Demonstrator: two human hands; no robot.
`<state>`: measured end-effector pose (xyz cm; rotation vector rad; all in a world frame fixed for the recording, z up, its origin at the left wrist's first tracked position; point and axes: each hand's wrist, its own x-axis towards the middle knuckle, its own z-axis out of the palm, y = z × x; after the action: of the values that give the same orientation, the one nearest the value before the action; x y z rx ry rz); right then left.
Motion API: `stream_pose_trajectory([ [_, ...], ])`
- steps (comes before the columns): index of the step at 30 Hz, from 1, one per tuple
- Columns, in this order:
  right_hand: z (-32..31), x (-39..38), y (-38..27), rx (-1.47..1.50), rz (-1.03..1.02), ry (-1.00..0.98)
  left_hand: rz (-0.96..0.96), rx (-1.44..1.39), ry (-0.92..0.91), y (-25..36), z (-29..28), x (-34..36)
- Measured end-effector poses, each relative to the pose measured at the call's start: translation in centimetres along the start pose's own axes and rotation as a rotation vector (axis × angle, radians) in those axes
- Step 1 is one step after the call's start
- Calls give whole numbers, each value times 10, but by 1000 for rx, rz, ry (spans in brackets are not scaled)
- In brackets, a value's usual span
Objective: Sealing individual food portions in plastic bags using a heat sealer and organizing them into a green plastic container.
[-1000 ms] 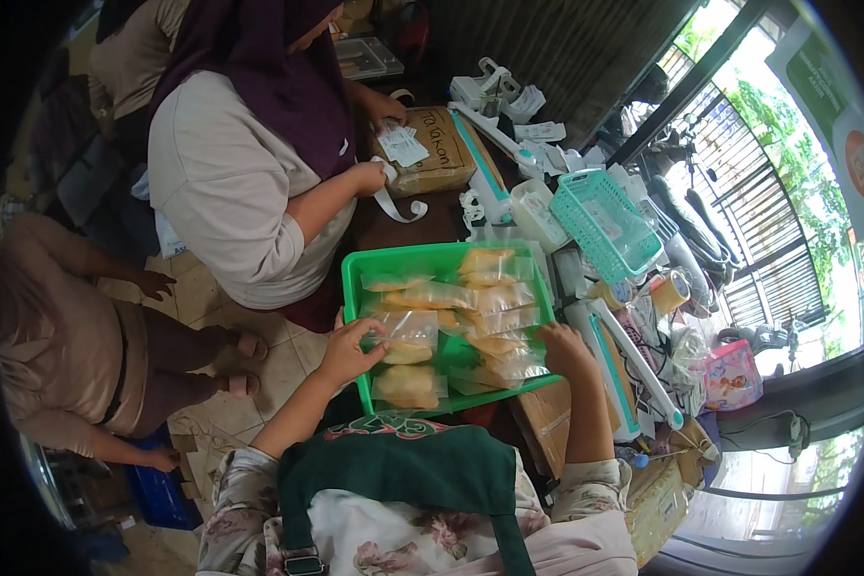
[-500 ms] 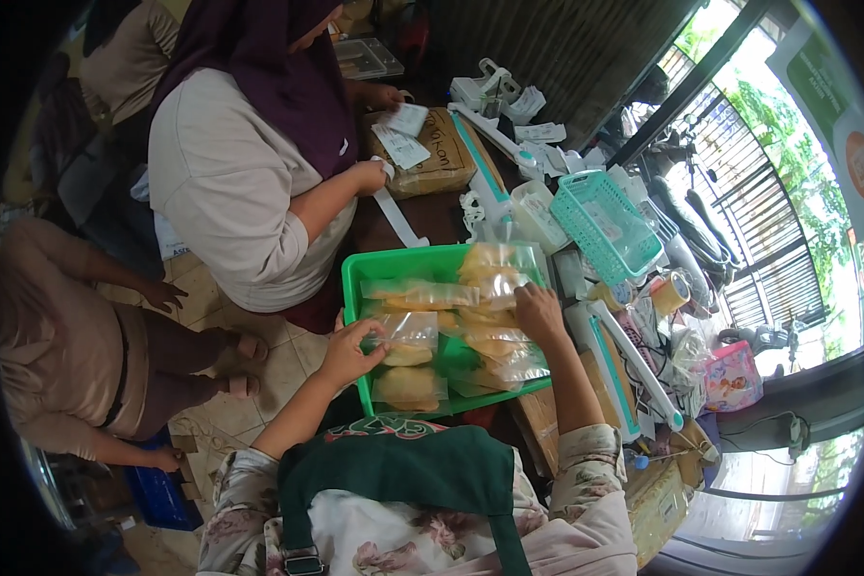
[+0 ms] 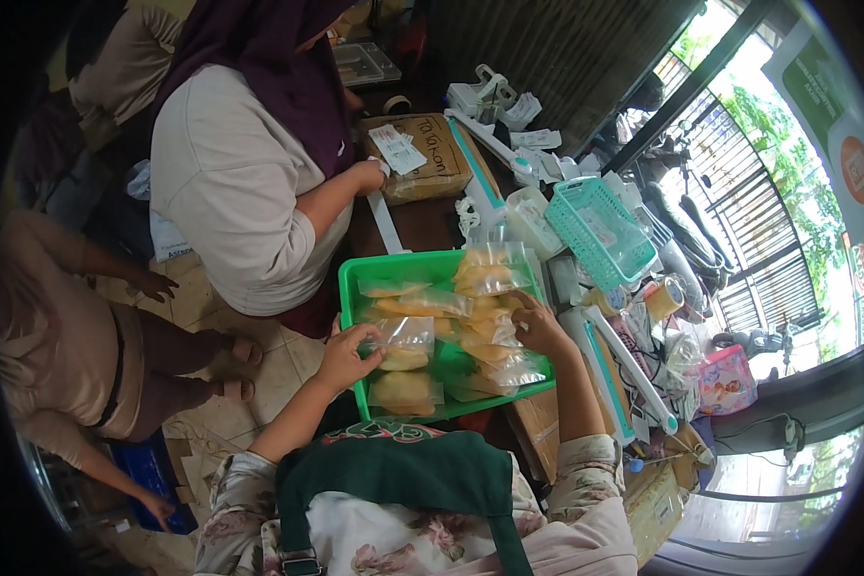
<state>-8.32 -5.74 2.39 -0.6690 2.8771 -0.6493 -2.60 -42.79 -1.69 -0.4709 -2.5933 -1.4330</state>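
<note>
A green tray (image 3: 351, 280) in front of me holds several clear plastic bags with yellowish, flat pieces of what looks like food inside. My left hand (image 3: 344, 357) is at the tray's left edge, thumb and forefinger pinched at the side of one clear bag (image 3: 406, 344). Below that bag lies another bag (image 3: 405, 390). Over the right side of the tray, my right hand (image 3: 540, 328) has its forefinger and thumb apart beside a row of overlapping bags (image 3: 494, 336). What its other fingers touch is hidden.
A co-worker (image 3: 240, 182) stands at the far left beside a taped brown parcel (image 3: 442, 144); another person (image 3: 77, 326) is at the left. White-and-teal bag sealers (image 3: 629, 370), a turquoise basket (image 3: 605, 230) and a tape roll (image 3: 664, 298) crowd the right side.
My right hand has shifted slightly down, its fingers spreading apart over the bags. My left hand stays at the same bag. The co-worker's papers now rest on the parcel.
</note>
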Motion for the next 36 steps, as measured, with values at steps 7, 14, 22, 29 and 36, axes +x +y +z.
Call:
stream_pose_trajectory([
  [7,2,-2,2,-10,-45,-12,5,11,2,1,0,1],
  [14,5,2,-7,-22,-62,-6,4,-7,3,-1,0,-1],
  [22,0,31,-22,-111,116,298,4,-30,0,1,-1,1],
  [29,1,48,-22,-277,49,166,10,1,6,-3,3,-1],
  [36,-2,38,-18,-182,93,-25,35,8,7,0,0,0],
])
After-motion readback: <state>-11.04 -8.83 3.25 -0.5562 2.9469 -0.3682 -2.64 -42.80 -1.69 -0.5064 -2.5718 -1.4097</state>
